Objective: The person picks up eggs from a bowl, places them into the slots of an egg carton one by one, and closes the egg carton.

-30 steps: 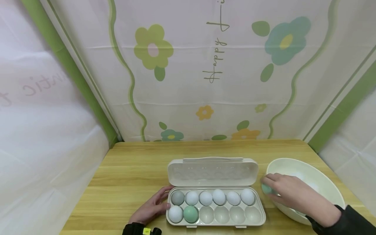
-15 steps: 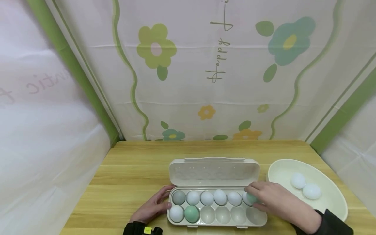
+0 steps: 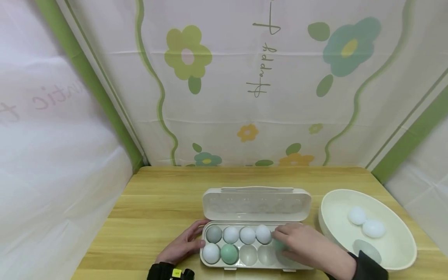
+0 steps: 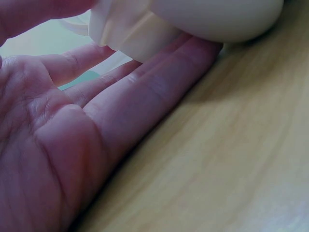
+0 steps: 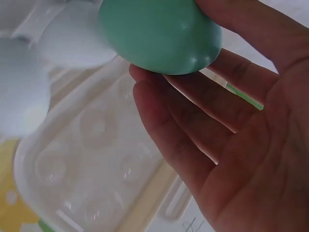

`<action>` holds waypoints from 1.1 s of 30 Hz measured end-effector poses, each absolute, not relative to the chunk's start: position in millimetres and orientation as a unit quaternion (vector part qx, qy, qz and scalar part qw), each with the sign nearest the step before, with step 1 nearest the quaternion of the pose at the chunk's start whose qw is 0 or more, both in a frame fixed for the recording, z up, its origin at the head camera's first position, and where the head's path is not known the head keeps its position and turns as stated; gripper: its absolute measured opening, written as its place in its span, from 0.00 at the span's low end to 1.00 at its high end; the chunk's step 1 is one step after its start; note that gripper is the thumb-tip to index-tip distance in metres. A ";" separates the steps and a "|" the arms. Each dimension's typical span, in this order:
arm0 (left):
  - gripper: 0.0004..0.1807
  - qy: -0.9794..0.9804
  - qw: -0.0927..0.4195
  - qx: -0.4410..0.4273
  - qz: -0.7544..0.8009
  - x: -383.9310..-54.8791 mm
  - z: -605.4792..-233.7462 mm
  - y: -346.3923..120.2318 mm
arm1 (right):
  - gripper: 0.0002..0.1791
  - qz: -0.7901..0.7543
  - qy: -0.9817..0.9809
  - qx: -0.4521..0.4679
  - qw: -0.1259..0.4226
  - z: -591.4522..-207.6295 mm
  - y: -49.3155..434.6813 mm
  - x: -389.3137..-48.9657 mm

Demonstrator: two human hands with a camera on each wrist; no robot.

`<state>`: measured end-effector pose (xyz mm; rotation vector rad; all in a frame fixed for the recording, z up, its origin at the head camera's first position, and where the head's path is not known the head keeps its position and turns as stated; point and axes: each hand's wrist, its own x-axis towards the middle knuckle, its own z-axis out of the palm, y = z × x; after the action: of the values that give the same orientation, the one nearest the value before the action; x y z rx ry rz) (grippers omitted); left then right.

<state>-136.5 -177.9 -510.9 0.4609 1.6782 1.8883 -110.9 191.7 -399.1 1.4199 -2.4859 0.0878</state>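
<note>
At the table's front lies an open egg carton, its lid tipped back. My left hand grips its left end, thumb in front and fingers reaching behind and under its edge. A green egg is pinched between the thumb and fingers of my right hand, low over the right half of the front row. A grey egg and white eggs fill the visible back row; the hand hides its right end. In front, a white egg and another green egg sit at left.
An oval cream bowl stands right of the carton, under and beside my right forearm. It holds two white eggs and a grey egg. A flowered cloth hangs behind the wooden table.
My right hand has carried the green egg left from the bowl to over the carton. Eggs inside the bowl have come into view. My left hand stays at the carton's end.
</note>
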 end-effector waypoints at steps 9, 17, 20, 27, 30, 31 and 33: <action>0.27 0.625 0.285 0.176 0.705 -137.1 -510.2 -178.3 | 0.22 0.043 -0.845 0.519 0.123 -404.9 160.3 -105.4; 0.28 0.624 0.279 0.187 0.706 -136.9 -508.9 -177.9 | 0.20 0.059 -0.842 0.521 0.124 -411.4 139.7 -103.8; 0.28 0.623 0.279 0.187 0.706 -136.6 -509.7 -178.5 | 0.17 0.072 -0.843 0.523 0.106 -414.6 131.9 -104.9; 0.28 0.626 0.278 0.187 0.704 -137.4 -512.3 -180.2 | 0.12 0.074 -0.836 0.536 0.089 -421.0 118.8 -107.2; 0.28 0.628 0.277 0.184 0.704 -137.4 -511.0 -180.3 | 0.11 0.071 -0.837 0.538 0.073 -423.1 115.5 -108.4; 0.28 0.629 0.276 0.182 0.704 -137.4 -510.5 -180.3 | 0.11 0.070 -0.837 0.538 0.068 -423.8 114.7 -108.8; 0.29 0.631 0.276 0.177 0.703 -137.4 -509.7 -180.2 | 0.12 0.068 -0.837 0.540 0.058 -424.8 113.2 -110.0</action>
<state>-137.4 -180.2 -509.7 0.4769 1.6945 1.8898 -110.0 113.2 -424.8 1.6357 -2.5379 0.2058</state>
